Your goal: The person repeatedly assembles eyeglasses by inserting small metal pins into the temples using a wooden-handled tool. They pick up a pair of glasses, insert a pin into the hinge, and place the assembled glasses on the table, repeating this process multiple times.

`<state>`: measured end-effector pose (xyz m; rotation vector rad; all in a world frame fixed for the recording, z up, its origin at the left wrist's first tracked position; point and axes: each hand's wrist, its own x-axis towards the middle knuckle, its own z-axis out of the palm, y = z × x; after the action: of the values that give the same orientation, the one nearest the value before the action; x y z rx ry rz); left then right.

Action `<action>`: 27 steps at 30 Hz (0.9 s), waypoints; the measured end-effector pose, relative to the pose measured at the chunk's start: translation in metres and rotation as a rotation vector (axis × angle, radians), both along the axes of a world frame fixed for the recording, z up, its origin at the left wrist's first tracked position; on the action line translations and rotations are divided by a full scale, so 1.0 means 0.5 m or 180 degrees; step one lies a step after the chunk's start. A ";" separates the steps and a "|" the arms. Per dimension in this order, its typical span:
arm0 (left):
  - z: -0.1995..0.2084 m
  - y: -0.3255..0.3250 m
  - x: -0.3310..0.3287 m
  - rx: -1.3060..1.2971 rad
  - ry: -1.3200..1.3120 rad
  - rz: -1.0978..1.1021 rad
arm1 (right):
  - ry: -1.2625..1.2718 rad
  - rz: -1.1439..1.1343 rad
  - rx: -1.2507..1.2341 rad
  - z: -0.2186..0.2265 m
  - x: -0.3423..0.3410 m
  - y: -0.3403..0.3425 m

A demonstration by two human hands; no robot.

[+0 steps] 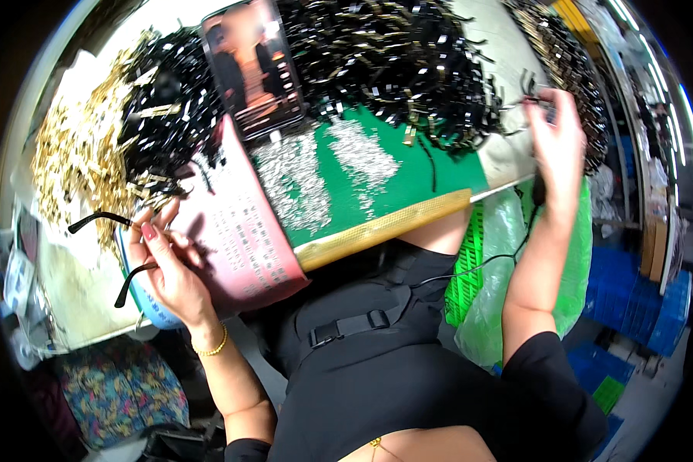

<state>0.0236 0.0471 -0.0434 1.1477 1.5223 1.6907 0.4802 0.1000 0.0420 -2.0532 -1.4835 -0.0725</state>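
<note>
My left hand (pixel 165 258) is closed around two thin black pieces with curved ends, which look like eyeglass temples (pixel 135 286); their tips stick out to the left. It is over the edge of a pink printed sheet (pixel 242 258). Off to the right, my right hand (pixel 560 135) is raised beside a large heap of shiny black pieces (pixel 393 58), its fingers pinched together. Dark bits show at those fingertips, too blurred to name. Two patches of tiny silvery parts (pixel 292 181) lie on a green mat (pixel 404 192) between my hands.
A phone (pixel 256 73) with a lit screen leans at the back. Gold pieces (pixel 77 154) and more black ones (pixel 165 100) are heaped at left. A yellow strip (pixel 385 231) edges the mat. A green basket (pixel 463 269) with a plastic bag (pixel 494 296) and blue crates (pixel 631 296) stand right.
</note>
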 end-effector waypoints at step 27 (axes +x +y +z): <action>0.034 -0.014 0.110 -0.0123 0.0753 -0.1732 | -0.1668 0.3072 -0.1394 -0.045 -0.323 -0.115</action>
<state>0.0786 0.0398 -0.0266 1.6087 1.2116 1.1867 0.3186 0.0426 0.0194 -1.4247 -2.8798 0.1217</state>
